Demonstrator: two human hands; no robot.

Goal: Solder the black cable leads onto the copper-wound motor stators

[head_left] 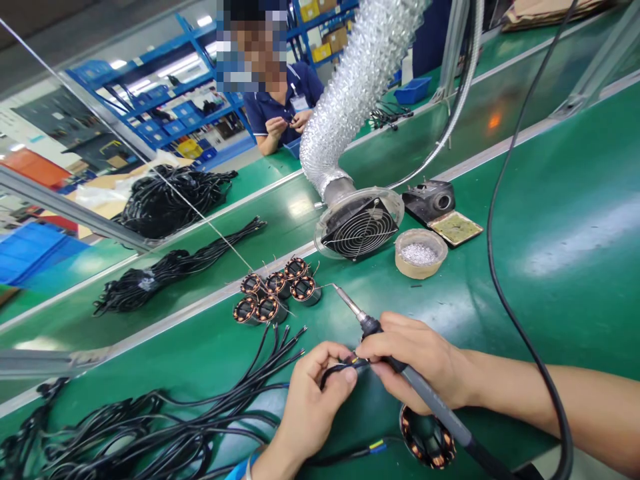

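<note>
The left hand of the person pinches the end of a black cable between thumb and forefinger, above the green table. Small coloured wires show at this end, toward the other hand. The right hand is closed around the grey handle of a soldering iron, and its fingertips come close to the same wires; whether they also pinch a wire, I cannot tell. The iron's metal tip points away from the person, near the thin lead of a copper-wound core. This core belongs to a group of 6 wound cores, which stand close together beside the metal rail.

Below the right hand lies 1 more wound ring, partly hidden by the iron. To its left, a cable end with yellow and blue sleeves rests on the table. Many loose black cables spread at the left.

Beyond the iron, a fan hangs under a silver duct. Beside it are a round bowl with silvery bits and an iron stand with a yellowish pad. Across the line, a co-worker in a dark blue shirt holds both hands near each other.
</note>
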